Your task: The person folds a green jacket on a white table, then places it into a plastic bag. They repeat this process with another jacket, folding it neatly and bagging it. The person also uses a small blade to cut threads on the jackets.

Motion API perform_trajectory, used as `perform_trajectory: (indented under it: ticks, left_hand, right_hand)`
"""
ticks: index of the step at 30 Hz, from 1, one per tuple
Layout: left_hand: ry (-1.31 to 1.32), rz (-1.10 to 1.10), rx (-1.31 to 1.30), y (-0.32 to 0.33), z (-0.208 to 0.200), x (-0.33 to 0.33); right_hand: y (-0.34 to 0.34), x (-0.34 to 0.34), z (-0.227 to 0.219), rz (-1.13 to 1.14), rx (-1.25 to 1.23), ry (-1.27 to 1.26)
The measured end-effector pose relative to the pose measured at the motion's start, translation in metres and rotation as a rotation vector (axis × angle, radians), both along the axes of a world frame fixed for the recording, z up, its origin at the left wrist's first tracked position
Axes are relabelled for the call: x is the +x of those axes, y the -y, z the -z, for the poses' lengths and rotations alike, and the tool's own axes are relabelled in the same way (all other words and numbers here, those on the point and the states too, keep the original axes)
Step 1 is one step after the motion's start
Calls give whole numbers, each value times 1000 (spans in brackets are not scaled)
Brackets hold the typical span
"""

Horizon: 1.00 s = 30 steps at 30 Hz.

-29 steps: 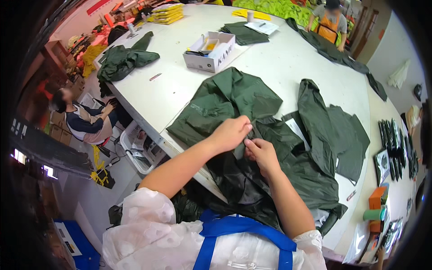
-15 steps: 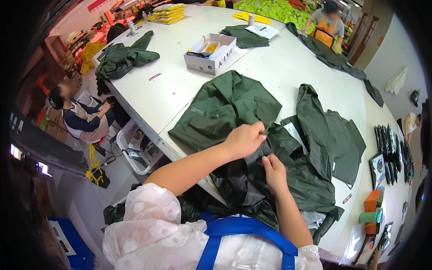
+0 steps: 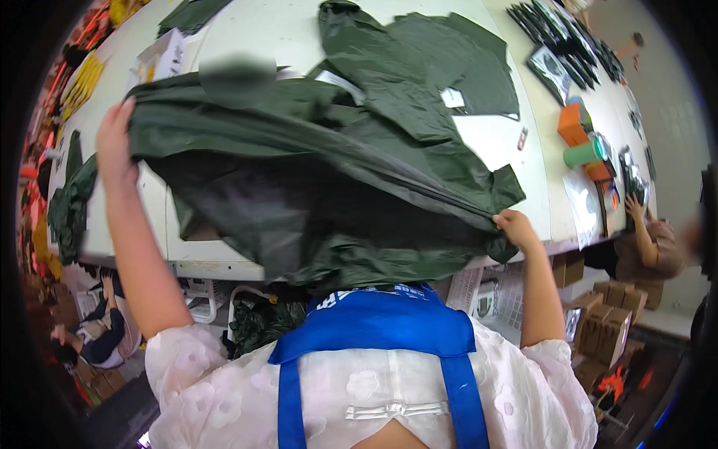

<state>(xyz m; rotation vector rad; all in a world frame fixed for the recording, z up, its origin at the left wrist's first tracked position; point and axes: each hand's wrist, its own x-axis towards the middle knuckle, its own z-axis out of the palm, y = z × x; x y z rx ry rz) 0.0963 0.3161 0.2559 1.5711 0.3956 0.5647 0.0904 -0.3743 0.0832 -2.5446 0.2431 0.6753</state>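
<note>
A dark green, thin, slightly shiny garment, like rainwear, is stretched wide across the front of the white table in front of me. My left hand is closed on its upper left edge, arm reaching far forward. At the garment's right end, my right hand pinches the edge with fingers pressed together. Between the hands the upper edge runs taut in long folds, while the lower part sags toward my blue apron. Another dark green garment lies spread just beyond, with a white paper or tag on it.
A white box stands at the back left. More dark green cloth lies at the left edge. Rightward are a small red-handled tool, a green roll, an orange box and several black packets. People sit or work at both sides.
My hands have moved from close together to far apart, left hand outward left, right hand outward right. The bunched garment is now pulled out wide. My view has turned to the right.
</note>
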Motion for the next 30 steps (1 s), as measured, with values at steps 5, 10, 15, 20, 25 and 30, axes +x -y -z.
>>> perform_trajectory:
  ticks: [5, 10, 15, 20, 25, 30]
  left_hand:
    - [-578, -100, 726, -75, 106, -29]
    - [-729, -435, 1532, 38, 132, -32]
    - [-342, 719, 711, 241, 147, -9]
    - [-343, 958, 1221, 339, 243, 5]
    - [-528, 965, 920, 342, 280, 7]
    - [-584, 940, 861, 349, 281, 19]
  right_hand:
    - [0, -13, -22, -108, -120, 79]
    - [-63, -11, -40, -48, 67, 329]
    - [-64, 28, 42, -498, -122, 455]
    - [-46, 56, 81, -624, -34, 430]
    - [-31, 48, 85, -363, 141, 188]
    - [-24, 68, 93, -282, 109, 23]
